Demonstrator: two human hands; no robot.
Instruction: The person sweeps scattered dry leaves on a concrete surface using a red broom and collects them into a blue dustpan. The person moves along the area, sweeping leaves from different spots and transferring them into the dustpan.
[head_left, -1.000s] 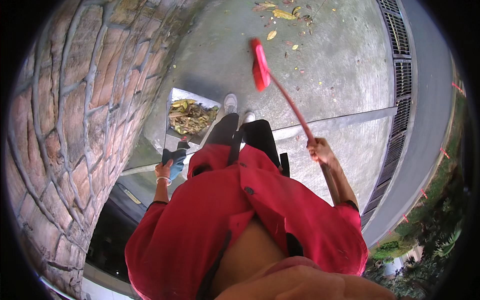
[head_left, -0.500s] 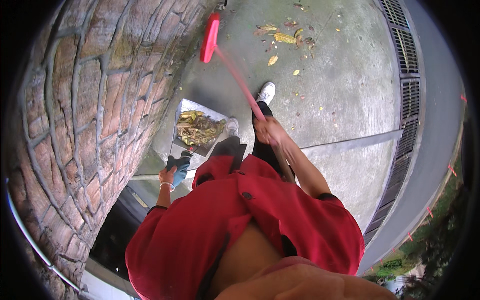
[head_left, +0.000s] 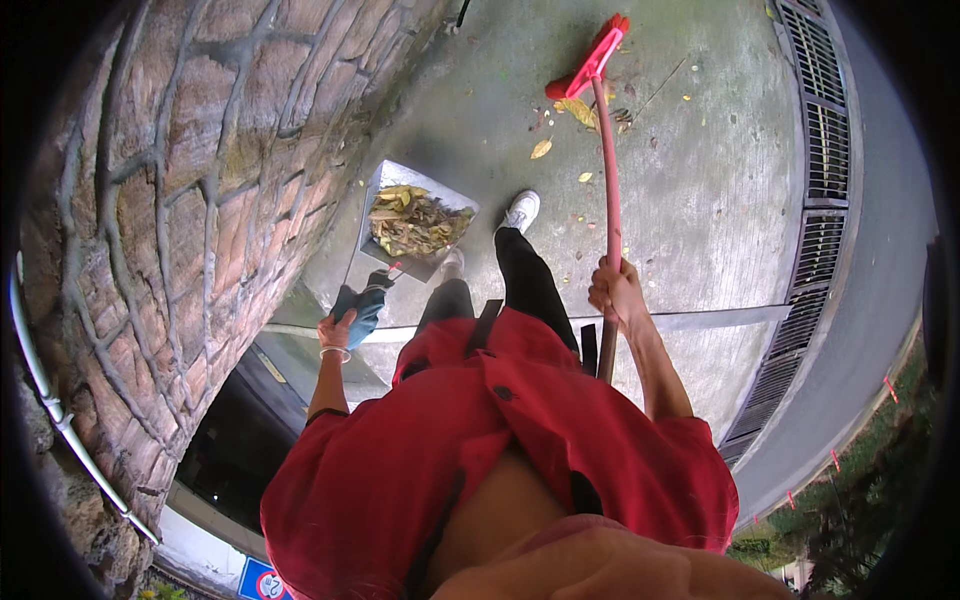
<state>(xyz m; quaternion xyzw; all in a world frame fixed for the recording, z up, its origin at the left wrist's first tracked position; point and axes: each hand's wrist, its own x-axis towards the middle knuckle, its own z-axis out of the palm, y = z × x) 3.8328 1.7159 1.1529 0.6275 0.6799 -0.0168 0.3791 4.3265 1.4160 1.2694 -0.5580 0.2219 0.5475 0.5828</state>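
My right hand [head_left: 617, 292] is closed round the pink pole of a broom [head_left: 610, 165]. The broom's red head [head_left: 597, 60] is at the far end, over a patch of yellow and brown leaves [head_left: 582, 112] that it partly covers. On the left, my left hand [head_left: 336, 330] grips a teal and black bundle [head_left: 362, 308], perhaps gloves, at the upper end of the dustpan's handle; the handle itself is mostly hidden. The metal dustpan [head_left: 466, 196] stands on the ground by my left foot, holding a heap of dry leaves [head_left: 415, 222].
A stone wall [head_left: 225, 180] rises close on my left. To the right, a metal grate [head_left: 822, 250] runs along the concrete ground [head_left: 715, 180], with a road beyond it. My white shoe [head_left: 521, 210] is right of the dustpan. Small loose leaves [head_left: 585, 177] are scattered about.
The broom head has swung from beside the wall across to the right, onto the leaves. My right hand has moved right, away from my body's middle. My left hand keeps its grip.
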